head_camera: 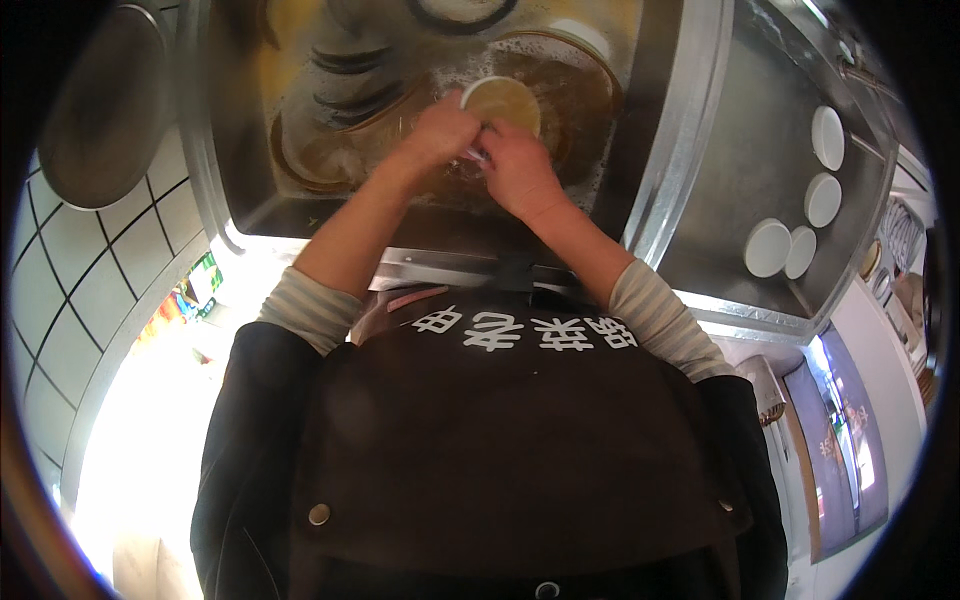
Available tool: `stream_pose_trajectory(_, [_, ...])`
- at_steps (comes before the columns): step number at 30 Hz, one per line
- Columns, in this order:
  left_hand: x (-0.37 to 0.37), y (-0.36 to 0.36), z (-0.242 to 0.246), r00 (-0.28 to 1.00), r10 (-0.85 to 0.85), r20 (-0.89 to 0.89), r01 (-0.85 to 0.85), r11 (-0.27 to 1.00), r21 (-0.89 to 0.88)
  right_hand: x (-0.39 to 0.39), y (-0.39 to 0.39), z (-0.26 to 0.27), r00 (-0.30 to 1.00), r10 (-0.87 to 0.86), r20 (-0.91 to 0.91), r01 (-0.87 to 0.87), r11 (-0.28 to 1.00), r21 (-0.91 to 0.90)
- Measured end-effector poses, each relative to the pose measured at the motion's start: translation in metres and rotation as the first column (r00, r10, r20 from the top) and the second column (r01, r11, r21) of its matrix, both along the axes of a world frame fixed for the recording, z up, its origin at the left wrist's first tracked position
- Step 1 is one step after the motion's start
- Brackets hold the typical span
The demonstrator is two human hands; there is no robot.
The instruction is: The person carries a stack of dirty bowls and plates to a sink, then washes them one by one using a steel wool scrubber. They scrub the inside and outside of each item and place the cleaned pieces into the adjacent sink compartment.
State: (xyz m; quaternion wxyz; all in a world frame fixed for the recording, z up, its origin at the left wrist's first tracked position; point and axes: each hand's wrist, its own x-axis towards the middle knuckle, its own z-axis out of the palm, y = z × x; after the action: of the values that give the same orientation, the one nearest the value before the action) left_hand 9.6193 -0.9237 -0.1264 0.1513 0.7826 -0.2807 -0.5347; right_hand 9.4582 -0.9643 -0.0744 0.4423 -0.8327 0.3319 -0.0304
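Both hands meet over murky, yellowish-brown soapy water in a stainless-steel sink basin (231,112). My left hand (448,127) has its fingertips by the rim of a round white dish (506,101), which has yellowish water inside. My right hand (521,161) is curled close against the left, just below that dish. Between the hands a small whitish thing (475,154) shows, blurred and partly covered by fingers. What either hand grips is hidden. Larger round dishes lie under the water, among them one with a foamy rim (555,41) at the upper right.
The right-hand basin (720,172) holds several small white dishes (828,138) along its far right side. A large dark round lid or pan (105,105) stands at the left by white tiles (67,262). The sink's front edge (442,266) lies against my dark apron (510,450).
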Motion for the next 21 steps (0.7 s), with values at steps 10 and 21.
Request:
stream_pose_trajectory(10, [-0.012,-0.005,0.032,0.908,0.323,-0.265,-0.278,0.941,0.194,-0.016,-0.002,-0.01,0.968,0.162,-0.192,-0.207,0.948,-0.24])
stream_pose_trajectory(21, [-0.024,-0.015,0.047,0.877,0.442,-0.188,-0.407,0.892,0.196,-0.01,-0.005,-0.003,0.957,0.153,-0.247,-0.195,0.969,-0.154])
